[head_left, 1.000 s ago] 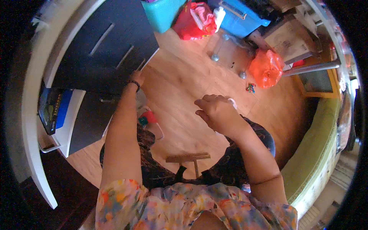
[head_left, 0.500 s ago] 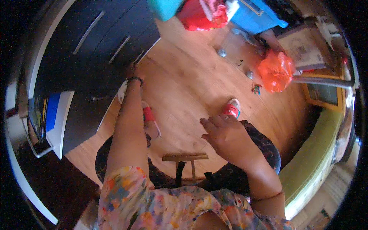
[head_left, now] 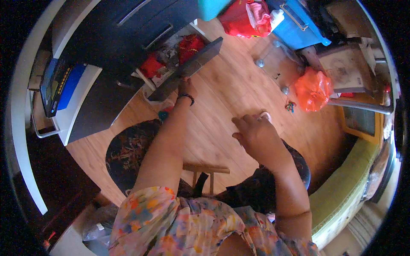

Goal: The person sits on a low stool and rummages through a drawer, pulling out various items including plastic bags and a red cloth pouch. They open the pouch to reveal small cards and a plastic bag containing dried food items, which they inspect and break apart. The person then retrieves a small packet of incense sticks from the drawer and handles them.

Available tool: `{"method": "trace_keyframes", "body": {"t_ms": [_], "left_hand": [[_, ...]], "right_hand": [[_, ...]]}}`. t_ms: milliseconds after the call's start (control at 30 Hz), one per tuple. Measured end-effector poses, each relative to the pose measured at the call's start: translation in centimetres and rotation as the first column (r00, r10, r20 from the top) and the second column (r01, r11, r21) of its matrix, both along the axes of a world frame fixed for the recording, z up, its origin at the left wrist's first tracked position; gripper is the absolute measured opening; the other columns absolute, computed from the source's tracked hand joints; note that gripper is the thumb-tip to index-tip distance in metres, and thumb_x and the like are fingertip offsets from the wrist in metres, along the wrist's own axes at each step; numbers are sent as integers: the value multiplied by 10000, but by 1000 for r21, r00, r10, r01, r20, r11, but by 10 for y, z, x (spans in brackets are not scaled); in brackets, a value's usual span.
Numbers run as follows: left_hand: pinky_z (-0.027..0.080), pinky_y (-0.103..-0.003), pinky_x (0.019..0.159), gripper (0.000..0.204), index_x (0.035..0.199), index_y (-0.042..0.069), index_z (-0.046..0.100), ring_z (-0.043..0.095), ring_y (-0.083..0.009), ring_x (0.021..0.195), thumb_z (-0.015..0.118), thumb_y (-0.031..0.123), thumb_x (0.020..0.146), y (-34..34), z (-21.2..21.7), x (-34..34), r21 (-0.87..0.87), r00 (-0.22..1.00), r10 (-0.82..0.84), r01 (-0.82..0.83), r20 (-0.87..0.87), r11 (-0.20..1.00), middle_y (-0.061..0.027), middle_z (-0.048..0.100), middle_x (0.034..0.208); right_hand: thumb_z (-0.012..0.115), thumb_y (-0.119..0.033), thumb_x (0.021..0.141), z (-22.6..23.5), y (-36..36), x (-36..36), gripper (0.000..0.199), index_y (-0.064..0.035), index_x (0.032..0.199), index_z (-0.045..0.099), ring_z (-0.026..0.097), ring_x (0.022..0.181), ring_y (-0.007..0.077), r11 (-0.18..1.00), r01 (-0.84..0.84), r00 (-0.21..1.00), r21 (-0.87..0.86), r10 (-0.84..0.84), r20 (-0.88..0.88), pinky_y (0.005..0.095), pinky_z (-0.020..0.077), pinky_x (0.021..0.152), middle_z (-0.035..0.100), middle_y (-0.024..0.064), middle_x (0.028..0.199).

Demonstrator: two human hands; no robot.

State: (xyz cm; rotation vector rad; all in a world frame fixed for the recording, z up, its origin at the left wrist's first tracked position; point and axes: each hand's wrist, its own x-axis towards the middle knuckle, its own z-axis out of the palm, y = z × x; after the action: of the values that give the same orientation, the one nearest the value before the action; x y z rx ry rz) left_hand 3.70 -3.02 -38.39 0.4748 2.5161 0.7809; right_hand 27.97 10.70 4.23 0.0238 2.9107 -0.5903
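Note:
A dark drawer (head_left: 188,68) stands pulled out of the black cabinet, low on the left. Inside it lie red things (head_left: 191,48) and pale, crumpled items too blurred to name. My left hand (head_left: 185,87), with a dark bracelet at its wrist, is at the outer face of the drawer front. Its fingers are curled there at the handle, which the hand mostly hides. My right hand (head_left: 256,134) hangs in the air near my right knee, holding nothing, its fingers loosely apart and a ring on one of them.
More cabinet drawers with bar handles (head_left: 158,36) rise above the pulled-out one. Beyond, on the wooden floor, are a red bag (head_left: 243,19), a blue bin (head_left: 301,25) and an orange plastic bag (head_left: 314,89). A green padded seat (head_left: 350,187) runs along the right.
The drawer, closed before, has come out toward me with my left hand at its front. My left hand moved rightward; my right hand stays nearly where it was. The view has shifted slightly.

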Motion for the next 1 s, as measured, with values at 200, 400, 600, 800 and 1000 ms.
{"method": "trace_keyframes", "body": {"t_ms": [200, 400, 600, 800, 1000], "left_hand": [[266, -383, 1086, 513, 1329, -27, 383, 307, -307, 1306, 449, 146, 850, 31, 104, 70, -280, 978, -207, 201, 9, 939, -150, 343, 1391], [268, -384, 1086, 527, 1365, -35, 318, 304, -301, 1305, 416, 110, 867, 12, 88, 109, -231, 960, -280, 279, 31, 932, -133, 251, 1457], [235, -395, 1105, 570, 1403, -19, 255, 204, -288, 1362, 409, 139, 877, 12, 93, 135, -181, 944, -308, 325, 119, 928, -118, 189, 1485], [203, -419, 1118, 657, 1412, -17, 229, 155, -277, 1387, 512, 222, 869, 18, 113, 152, -272, 886, -422, 462, 192, 844, -128, 135, 1505], [162, -422, 1134, 683, 1425, 8, 206, 100, -288, 1403, 519, 265, 875, 16, 106, 158, -277, 882, -409, 463, 234, 842, -120, 74, 1522]], "right_hand": [[610, -228, 832, -8, 6, 2, 245, -37, 980, 566, 598, 873, 322, 998, 57, 998, -35, -58, -10, 432, 470, 759, 602, 143, 892], [631, -133, 780, -14, 1, -7, 277, -4, 1020, 588, 579, 819, 343, 1000, -7, 1000, -18, 7, 26, 419, 460, 722, 594, 163, 840], [623, -144, 788, -21, -2, -7, 281, -2, 1028, 588, 579, 830, 347, 1000, 10, 998, 2, -10, 63, 419, 460, 726, 600, 162, 856], [624, -148, 788, -20, -4, -11, 283, -6, 1032, 600, 581, 829, 349, 999, 0, 995, 32, -3, 95, 418, 465, 736, 603, 162, 864], [625, -144, 784, -21, -4, -13, 293, -8, 1043, 602, 587, 803, 342, 1000, -17, 997, 23, 15, 77, 411, 475, 726, 603, 156, 861]]}}
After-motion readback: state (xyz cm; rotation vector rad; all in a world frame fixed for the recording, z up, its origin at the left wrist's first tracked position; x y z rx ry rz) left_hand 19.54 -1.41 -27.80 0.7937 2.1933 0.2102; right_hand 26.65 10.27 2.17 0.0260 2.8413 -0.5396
